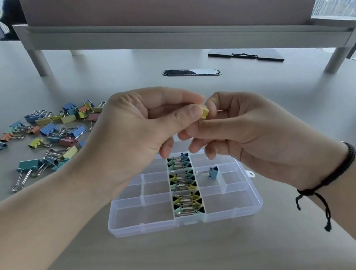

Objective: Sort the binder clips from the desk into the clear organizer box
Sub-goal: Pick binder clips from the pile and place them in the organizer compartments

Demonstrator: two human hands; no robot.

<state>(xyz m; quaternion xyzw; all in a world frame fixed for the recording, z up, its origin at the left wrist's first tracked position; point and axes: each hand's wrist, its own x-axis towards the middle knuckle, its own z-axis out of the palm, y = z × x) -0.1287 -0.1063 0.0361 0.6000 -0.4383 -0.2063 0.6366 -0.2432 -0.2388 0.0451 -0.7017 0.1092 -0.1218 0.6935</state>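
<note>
A small yellow binder clip (204,112) is held in the air above the clear organizer box (251,201). My left hand (137,127) pinches it between thumb and forefinger, and my right hand (243,127) pinches it from the other side. The box lies on the desk below my hands. Its middle column holds several small clips (185,190) in green, yellow and blue. A single blue clip (213,172) lies in a compartment to the right of that column. A loose pile of coloured binder clips (54,132) is spread on the desk at the left.
A raised monitor shelf (185,37) on legs spans the back of the desk. A black clipboard (245,56) lies under it at the right, and an oval cable grommet (191,72) sits behind my hands. A black cord bracelet (327,177) is on my right wrist.
</note>
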